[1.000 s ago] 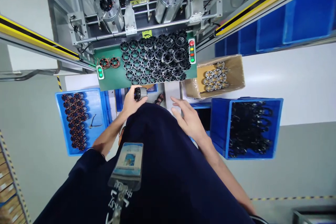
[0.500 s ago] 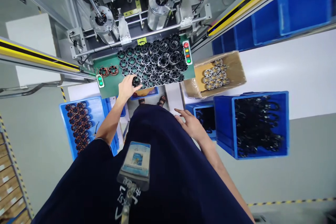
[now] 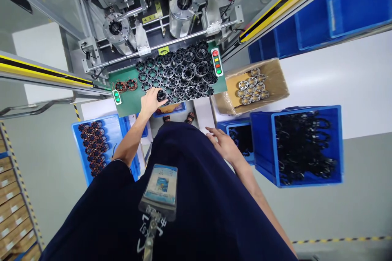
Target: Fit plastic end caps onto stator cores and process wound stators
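Note:
My left hand (image 3: 150, 102) is at the front edge of the green worktop (image 3: 128, 107), its thumb and fingers closed round a black-lined stator core (image 3: 161, 95). That core sits at the near-left corner of a dense group of similar stator cores (image 3: 179, 69), some of them stacked. Beside my right thigh, my right hand (image 3: 225, 144) holds nothing, its fingers stretched out and apart. Two stators wound with copper wire (image 3: 131, 85) lie on the left part of the worktop.
Behind the worktop stand two metal cylinder fixtures (image 3: 180, 18) and a rail (image 3: 171, 42). Yellow-black posts flank it. Bare metal rings fill part of a carton (image 3: 281, 83) at right, near a blue bin (image 3: 339, 147) of black parts. A blue tray (image 3: 114, 128) at left carries wound stators.
The machine's arm over the left cylinder has shifted, and a metal head now shows behind that cylinder. My left hand stays on the stator core; the view has shifted slightly.

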### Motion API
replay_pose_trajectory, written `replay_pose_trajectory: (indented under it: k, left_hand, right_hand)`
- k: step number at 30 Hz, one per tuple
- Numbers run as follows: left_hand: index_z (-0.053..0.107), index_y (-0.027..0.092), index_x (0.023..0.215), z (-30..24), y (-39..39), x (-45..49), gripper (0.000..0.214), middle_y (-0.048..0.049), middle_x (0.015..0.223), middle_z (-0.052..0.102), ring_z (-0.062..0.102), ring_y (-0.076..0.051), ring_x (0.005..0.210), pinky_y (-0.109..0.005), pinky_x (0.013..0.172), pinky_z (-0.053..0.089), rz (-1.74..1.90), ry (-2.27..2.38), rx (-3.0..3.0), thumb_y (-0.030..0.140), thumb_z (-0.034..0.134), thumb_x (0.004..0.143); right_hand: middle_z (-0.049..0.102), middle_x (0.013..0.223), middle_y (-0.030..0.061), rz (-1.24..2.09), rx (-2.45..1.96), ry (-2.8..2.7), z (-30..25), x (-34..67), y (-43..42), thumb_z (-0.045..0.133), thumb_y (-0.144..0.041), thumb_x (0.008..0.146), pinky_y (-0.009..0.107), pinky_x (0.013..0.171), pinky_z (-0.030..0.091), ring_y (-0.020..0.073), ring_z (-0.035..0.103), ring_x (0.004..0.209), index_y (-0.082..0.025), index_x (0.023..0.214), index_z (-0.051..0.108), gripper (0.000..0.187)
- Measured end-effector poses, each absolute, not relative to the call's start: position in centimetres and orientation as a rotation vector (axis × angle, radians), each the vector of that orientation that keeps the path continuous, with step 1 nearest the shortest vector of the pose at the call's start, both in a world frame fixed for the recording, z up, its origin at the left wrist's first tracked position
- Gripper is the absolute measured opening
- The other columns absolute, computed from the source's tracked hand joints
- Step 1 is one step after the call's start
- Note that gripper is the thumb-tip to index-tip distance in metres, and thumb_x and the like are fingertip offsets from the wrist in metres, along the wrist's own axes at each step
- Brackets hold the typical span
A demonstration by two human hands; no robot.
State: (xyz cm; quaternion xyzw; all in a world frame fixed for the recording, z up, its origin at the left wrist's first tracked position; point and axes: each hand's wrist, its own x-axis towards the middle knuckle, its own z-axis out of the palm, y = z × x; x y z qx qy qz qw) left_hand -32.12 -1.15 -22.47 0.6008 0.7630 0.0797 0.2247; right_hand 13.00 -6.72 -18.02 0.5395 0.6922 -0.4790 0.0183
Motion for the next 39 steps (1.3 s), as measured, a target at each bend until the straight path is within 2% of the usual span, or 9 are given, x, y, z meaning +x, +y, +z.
replay_pose_trajectory:
  k: [9, 15, 21, 27, 35, 39]
  left_hand:
    - [0.078, 0.03, 0.168, -21.7, 4.5, -35.9, 0.064, -0.0203, 0.175, 0.081, 0.073, -0.05, 0.163, -0.062, 0.128, 0.069, 0.196, 2.197, 1.696, 0.053, 0.1, 0.113]
    - [0.076, 0.024, 0.172, -22.8, 9.0, -37.7, 0.071, -0.0242, 0.179, 0.078, 0.07, -0.053, 0.166, -0.066, 0.133, 0.066, 0.141, 2.202, 1.711, 0.054, 0.1, 0.112]
    - [0.073, 0.023, 0.176, -23.1, 11.0, -38.7, 0.08, -0.0262, 0.183, 0.074, 0.066, -0.056, 0.171, -0.073, 0.141, 0.061, 0.184, 2.187, 1.709, 0.064, 0.097, 0.111]
    - [0.07, 0.021, 0.182, -23.2, 12.6, -38.6, 0.08, -0.0271, 0.186, 0.072, 0.062, -0.056, 0.177, -0.073, 0.144, 0.058, 0.121, 2.188, 1.684, 0.051, 0.096, 0.112]
    - [0.072, 0.019, 0.18, -23.5, 13.1, -39.0, 0.081, -0.0288, 0.186, 0.073, 0.065, -0.056, 0.173, -0.076, 0.145, 0.057, 0.155, 2.165, 1.743, 0.057, 0.096, 0.112]
    - [0.073, 0.023, 0.179, -23.8, 13.2, -39.3, 0.084, -0.0254, 0.186, 0.075, 0.064, -0.053, 0.173, -0.072, 0.147, 0.057, 0.178, 2.169, 1.735, 0.061, 0.099, 0.109]
  right_hand:
    - [0.09, 0.156, 0.0201, -1.476, 1.659, 2.121, -18.4, 14.1, -6.1, 0.05, -0.071, 0.13, 0.053, 0.12, 0.077, 0.0356, 0.097, 0.124, -0.026, 0.166, 0.086, 0.068]
    - [0.091, 0.154, 0.0211, -1.443, 1.678, 2.111, -18.3, 15.0, -6.2, 0.049, -0.073, 0.129, 0.056, 0.121, 0.077, 0.0377, 0.097, 0.122, -0.026, 0.168, 0.086, 0.071]
    - [0.091, 0.154, 0.0215, -1.431, 1.719, 2.083, -18.4, 15.7, -7.1, 0.047, -0.074, 0.129, 0.059, 0.123, 0.077, 0.0392, 0.097, 0.122, -0.025, 0.165, 0.087, 0.072]
    - [0.089, 0.158, 0.0226, -1.433, 1.754, 2.068, -18.5, 16.1, -7.6, 0.045, -0.073, 0.13, 0.057, 0.121, 0.077, 0.0397, 0.097, 0.125, -0.024, 0.167, 0.086, 0.074]
    - [0.09, 0.156, 0.0209, -1.423, 1.768, 2.078, -18.3, 16.5, -7.9, 0.044, -0.077, 0.13, 0.054, 0.12, 0.077, 0.0379, 0.097, 0.126, -0.027, 0.165, 0.087, 0.075]
    - [0.09, 0.157, 0.0211, -1.427, 1.755, 2.082, -18.3, 16.5, -7.8, 0.042, -0.079, 0.13, 0.052, 0.121, 0.076, 0.0374, 0.097, 0.126, -0.026, 0.165, 0.087, 0.077]
